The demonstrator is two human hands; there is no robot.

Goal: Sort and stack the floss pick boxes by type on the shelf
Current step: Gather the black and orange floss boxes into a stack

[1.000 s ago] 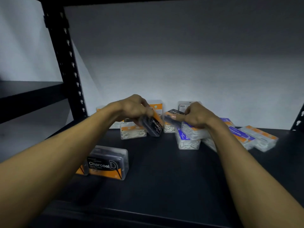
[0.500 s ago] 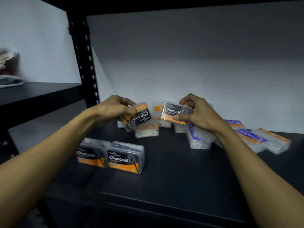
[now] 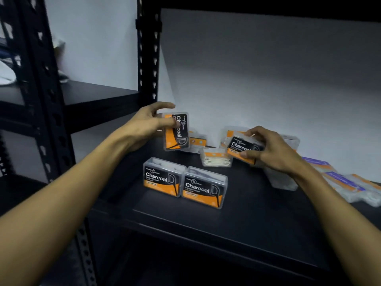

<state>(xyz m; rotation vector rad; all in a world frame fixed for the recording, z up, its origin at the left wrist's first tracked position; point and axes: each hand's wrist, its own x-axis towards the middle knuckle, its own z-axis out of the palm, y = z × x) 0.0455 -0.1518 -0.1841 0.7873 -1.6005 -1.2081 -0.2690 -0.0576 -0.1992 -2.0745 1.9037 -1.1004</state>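
Observation:
My left hand (image 3: 147, 124) grips a black-and-orange Charcoal floss pick box (image 3: 176, 132), turned on end, above the back left of the shelf (image 3: 257, 219). My right hand (image 3: 270, 150) pinches a second Charcoal box (image 3: 242, 148) over the pile at the back. Two more Charcoal boxes (image 3: 162, 177) (image 3: 204, 187) stand side by side on the shelf in front of my left hand. White-and-orange boxes (image 3: 216, 159) lie at the back centre. Purple-labelled boxes (image 3: 342, 180) lie at the right.
A black perforated upright post (image 3: 147, 50) stands just left of my left hand. Another post (image 3: 35, 89) and a neighbouring shelf (image 3: 99, 93) lie further left. The white wall (image 3: 268, 79) closes the back.
The view has swung left and closer. My left hand has lifted its Charcoal box and turned it on end; my right hand has lowered its box slightly and still holds it.

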